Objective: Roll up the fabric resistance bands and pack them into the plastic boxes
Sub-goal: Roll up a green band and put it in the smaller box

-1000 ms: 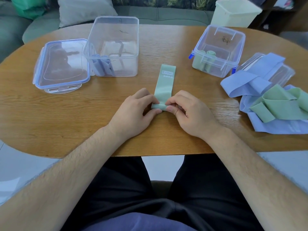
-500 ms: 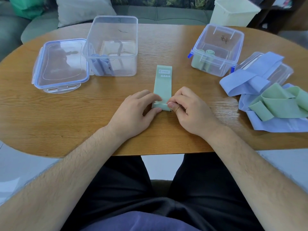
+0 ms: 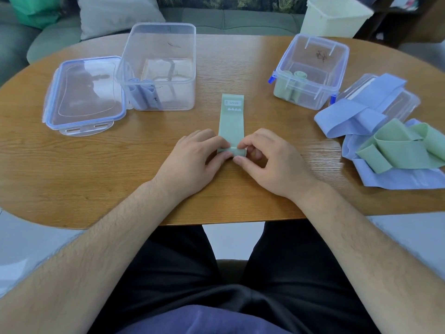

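Observation:
A green fabric band [image 3: 231,119] lies flat on the wooden table [image 3: 96,169], running away from me. Its near end is curled into a small roll. My left hand [image 3: 192,162] pinches the roll's left end and my right hand [image 3: 269,162] pinches its right end. A clear box [image 3: 159,68] at the back left holds rolled blue bands. A smaller clear box [image 3: 310,71] with blue clips at the back right holds rolled green bands. Loose blue bands [image 3: 356,116] and a loose green band [image 3: 404,145] lie heaped at the right.
A clear lid with a blue rim [image 3: 84,95] lies left of the big box. Another lid [image 3: 395,97] sits under the loose bands. A cream bin [image 3: 334,18] and a sofa with a cushion [image 3: 115,15] stand behind the table.
The roll at the band's near end has grown thicker and the flat length has shortened. Both hands have stayed at the roll, fingers turning it away from me.

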Demonstrator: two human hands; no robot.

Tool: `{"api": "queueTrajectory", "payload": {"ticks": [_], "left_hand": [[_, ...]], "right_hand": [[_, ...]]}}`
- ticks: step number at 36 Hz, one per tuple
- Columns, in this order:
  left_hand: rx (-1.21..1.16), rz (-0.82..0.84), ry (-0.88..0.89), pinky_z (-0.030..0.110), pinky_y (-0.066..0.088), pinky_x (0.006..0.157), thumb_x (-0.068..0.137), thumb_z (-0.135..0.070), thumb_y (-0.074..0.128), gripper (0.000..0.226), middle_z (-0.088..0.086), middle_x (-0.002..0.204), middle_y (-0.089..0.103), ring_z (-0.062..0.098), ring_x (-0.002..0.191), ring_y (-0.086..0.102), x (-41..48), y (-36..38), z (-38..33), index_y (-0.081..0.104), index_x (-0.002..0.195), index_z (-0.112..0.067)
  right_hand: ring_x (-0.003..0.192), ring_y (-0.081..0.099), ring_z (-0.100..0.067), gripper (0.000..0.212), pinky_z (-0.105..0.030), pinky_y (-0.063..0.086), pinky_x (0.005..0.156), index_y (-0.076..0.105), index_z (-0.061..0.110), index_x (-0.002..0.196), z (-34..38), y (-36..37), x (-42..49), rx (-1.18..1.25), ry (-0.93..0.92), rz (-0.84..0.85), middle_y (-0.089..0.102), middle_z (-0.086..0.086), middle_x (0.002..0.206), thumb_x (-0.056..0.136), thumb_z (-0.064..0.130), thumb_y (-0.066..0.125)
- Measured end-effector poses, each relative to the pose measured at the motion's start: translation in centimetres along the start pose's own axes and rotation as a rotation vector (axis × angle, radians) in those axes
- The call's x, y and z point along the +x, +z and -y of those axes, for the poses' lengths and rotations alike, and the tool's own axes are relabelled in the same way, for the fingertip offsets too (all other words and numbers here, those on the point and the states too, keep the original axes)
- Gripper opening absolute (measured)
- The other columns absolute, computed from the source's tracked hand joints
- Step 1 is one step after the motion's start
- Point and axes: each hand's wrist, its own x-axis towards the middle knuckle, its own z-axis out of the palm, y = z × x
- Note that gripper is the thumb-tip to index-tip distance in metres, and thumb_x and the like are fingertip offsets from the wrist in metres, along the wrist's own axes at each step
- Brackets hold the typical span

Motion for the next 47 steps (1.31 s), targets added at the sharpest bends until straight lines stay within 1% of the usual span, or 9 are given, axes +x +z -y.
{"api": "queueTrajectory", "payload": {"ticks": [7, 12, 19, 26, 31, 35, 40, 44, 47], "left_hand": [[-0.057, -0.037, -0.037, 0.044, 0.051, 0.076, 0.098, -0.040, 0.060, 0.030, -0.005, 0.090, 0.051, 0.017, 0.083, 0.054, 0.7, 0.3, 0.3, 0.074, 0.109, -0.015], [-0.040, 0.007, 0.002, 0.046, 0.053, 0.082, 0.093, -0.037, 0.068, 0.027, 0.000, 0.114, 0.056, 0.018, 0.096, 0.058, 0.9, 0.0, 0.5, 0.066, 0.111, -0.017], [0.024, 0.025, 0.017, 0.049, 0.051, 0.077, 0.096, -0.044, 0.056, 0.029, -0.004, 0.099, 0.061, 0.021, 0.093, 0.057, 1.8, 0.1, 1.0, 0.064, 0.103, -0.017], [0.023, -0.011, 0.053, 0.045, 0.050, 0.075, 0.097, -0.035, 0.062, 0.023, -0.003, 0.096, 0.056, 0.019, 0.088, 0.056, 2.1, 0.1, 1.0, 0.067, 0.101, -0.013], [0.113, 0.002, 0.066, 0.040, 0.049, 0.085, 0.098, -0.040, 0.059, 0.026, -0.005, 0.118, 0.063, 0.019, 0.108, 0.060, 2.1, -0.3, 1.6, 0.069, 0.107, -0.017], [0.126, 0.034, 0.051, 0.040, 0.050, 0.082, 0.101, -0.042, 0.052, 0.031, -0.005, 0.108, 0.066, 0.018, 0.103, 0.062, 2.3, -0.5, 1.8, 0.069, 0.113, -0.020], [0.073, 0.058, 0.011, 0.047, 0.053, 0.083, 0.102, -0.041, 0.049, 0.039, 0.001, 0.104, 0.063, 0.021, 0.098, 0.063, 2.9, -0.1, 2.0, 0.071, 0.120, -0.014], [0.022, 0.043, -0.002, 0.041, 0.054, 0.086, 0.101, -0.040, 0.052, 0.039, 0.002, 0.100, 0.059, 0.018, 0.100, 0.065, 2.9, -0.3, 2.0, 0.072, 0.123, -0.013], [0.022, 0.051, 0.012, 0.043, 0.054, 0.086, 0.101, -0.039, 0.053, 0.038, 0.004, 0.096, 0.058, 0.019, 0.100, 0.064, 2.9, -0.4, 2.1, 0.074, 0.118, -0.013]], "right_hand": [[0.080, 0.052, -0.005, 0.016, -0.029, 0.051, 0.070, 0.071, 0.020, 0.108, -0.7, 0.1, 0.5, 0.010, 0.021, 0.013, 0.054, 0.015, 0.098, 0.096, 0.029, 0.066], [0.082, 0.047, -0.001, 0.020, -0.025, 0.043, 0.070, 0.075, 0.016, 0.108, -1.4, 0.6, 1.4, 0.004, 0.059, -0.004, 0.057, 0.009, 0.098, 0.101, 0.027, 0.059], [0.076, 0.053, -0.008, 0.022, -0.024, 0.049, 0.072, 0.067, 0.019, 0.117, -1.0, 0.4, 1.5, 0.045, 0.044, -0.032, 0.056, 0.011, 0.098, 0.099, 0.029, 0.062], [0.075, 0.052, -0.009, 0.015, -0.032, 0.052, 0.071, 0.069, 0.023, 0.106, -1.3, 0.2, 1.9, 0.046, 0.040, -0.014, 0.052, 0.018, 0.097, 0.092, 0.029, 0.070], [0.077, 0.052, -0.009, 0.011, -0.034, 0.051, 0.072, 0.071, 0.023, 0.103, -1.6, 0.1, 2.7, 0.051, 0.051, 0.006, 0.054, 0.017, 0.095, 0.094, 0.028, 0.068], [0.079, 0.053, -0.009, 0.013, -0.033, 0.050, 0.072, 0.073, 0.023, 0.103, -1.9, 0.0, 3.4, 0.043, 0.070, 0.038, 0.056, 0.014, 0.093, 0.097, 0.028, 0.063], [0.079, 0.052, -0.007, 0.018, -0.024, 0.044, 0.071, 0.076, 0.020, 0.105, -2.1, 0.1, 3.9, 0.034, 0.093, 0.034, 0.057, 0.011, 0.094, 0.100, 0.028, 0.061], [0.081, 0.051, -0.003, 0.017, -0.013, 0.041, 0.076, 0.072, 0.014, 0.112, -1.7, 0.2, 3.4, 0.041, 0.006, -0.014, 0.056, 0.008, 0.100, 0.098, 0.020, 0.064], [0.079, 0.052, -0.007, 0.015, -0.020, 0.046, 0.075, 0.068, 0.018, 0.106, -1.5, 0.2, 3.2, 0.023, -0.014, 0.007, 0.057, 0.010, 0.102, 0.094, 0.026, 0.069]]}}
